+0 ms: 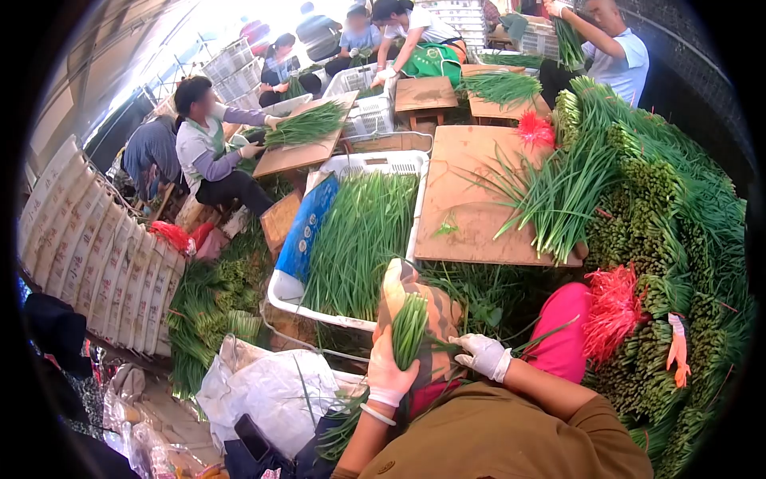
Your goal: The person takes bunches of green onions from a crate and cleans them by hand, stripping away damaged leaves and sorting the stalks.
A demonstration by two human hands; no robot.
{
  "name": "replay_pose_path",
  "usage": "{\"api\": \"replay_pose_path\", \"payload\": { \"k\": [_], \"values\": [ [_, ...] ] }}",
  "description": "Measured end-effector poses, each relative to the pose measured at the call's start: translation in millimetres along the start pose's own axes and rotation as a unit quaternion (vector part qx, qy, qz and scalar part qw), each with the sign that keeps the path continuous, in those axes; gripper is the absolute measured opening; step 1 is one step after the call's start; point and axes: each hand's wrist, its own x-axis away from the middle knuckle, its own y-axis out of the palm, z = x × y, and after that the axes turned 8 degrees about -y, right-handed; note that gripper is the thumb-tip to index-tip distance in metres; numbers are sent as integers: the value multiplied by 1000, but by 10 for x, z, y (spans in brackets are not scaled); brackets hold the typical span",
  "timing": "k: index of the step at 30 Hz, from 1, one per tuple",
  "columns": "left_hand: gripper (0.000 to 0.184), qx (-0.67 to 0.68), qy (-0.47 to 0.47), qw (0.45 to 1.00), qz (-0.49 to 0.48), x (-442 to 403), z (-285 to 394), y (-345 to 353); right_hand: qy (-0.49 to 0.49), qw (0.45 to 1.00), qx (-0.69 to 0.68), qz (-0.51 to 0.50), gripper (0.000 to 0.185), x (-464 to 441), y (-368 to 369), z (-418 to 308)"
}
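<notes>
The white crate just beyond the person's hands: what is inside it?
Long green stalks fill most of the white crate, with a blue printed sheet along its left side. Its floor cannot be seen; the stalks cover it.

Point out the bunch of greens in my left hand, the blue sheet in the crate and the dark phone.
Bunch of greens (409,326): head view, its middle.
Blue sheet (306,227): head view, its printed face.
Dark phone (252,437): head view, its screen.

Red ties (613,315), green leaves (363,239), white crate (281,292), orange-tipped glove (679,351).
</notes>
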Motion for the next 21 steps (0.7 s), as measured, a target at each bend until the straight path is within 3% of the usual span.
{"api": "replay_pose_path", "payload": {
  "k": [6, 8, 10, 12, 15, 21],
  "values": [
    [87, 15, 3, 1000, 13, -49, -60, 4, -4, 999, 38, -5, 42, -25, -9, 11],
    [87, 67, -64, 996, 14, -107, 14, -62, -41, 997, 70, -2, 33, -100, -10, 90],
    [89, 209, -141, 967, -37, -144, -120, -102, -47, 994, 95, -39, 33, -188, -156, 82],
    [93, 263, -179, 946, -60, -168, -348, -84, -44, 995, 81, -28, 30, -239, -249, 146],
    [94, 442, -183, 873, -91, -219, -494, -62, -77, 993, 20, 83, 28, -289, -390, 159],
    [85, 494, -209, 838, -104, -228, -574, -71, -41, 992, -43, 111, 22, -611, -563, -116]
  ]
}}
